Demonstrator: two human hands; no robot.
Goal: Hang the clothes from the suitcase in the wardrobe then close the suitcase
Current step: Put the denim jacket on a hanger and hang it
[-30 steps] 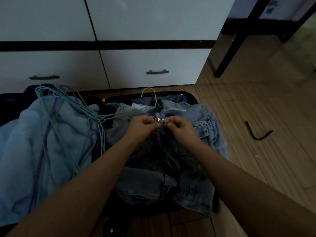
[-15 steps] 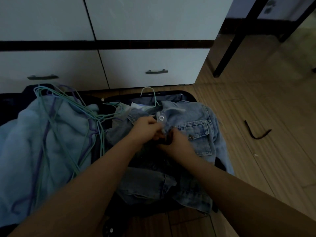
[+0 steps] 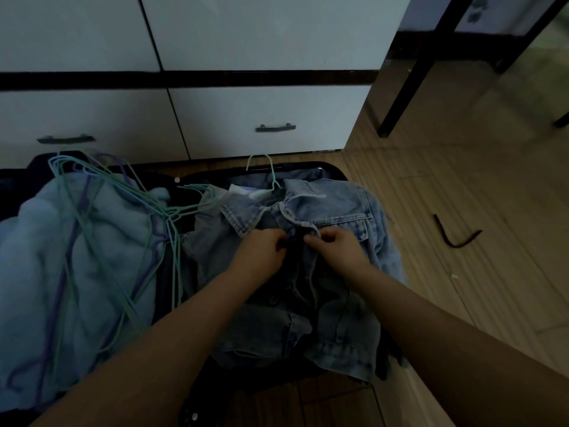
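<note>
A heap of wire hangers point(image 3: 129, 217) lay on pale blue clothing at the left. On the open suitcase point(image 3: 326, 167), the left hand point(image 3: 261, 251) and right hand point(image 3: 335, 245) each pinched a front edge of the denim jacket point(image 3: 338, 208), fingers curled.

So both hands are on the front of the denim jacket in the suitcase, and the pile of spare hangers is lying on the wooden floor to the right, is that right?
Not quite. The spare hangers lie on the light blue garment on the left, not on the floor. The head view shows it. On the floor to the right there is only a dark curved strip. The left hand and right hand are indeed on the denim jacket in the suitcase.
</note>
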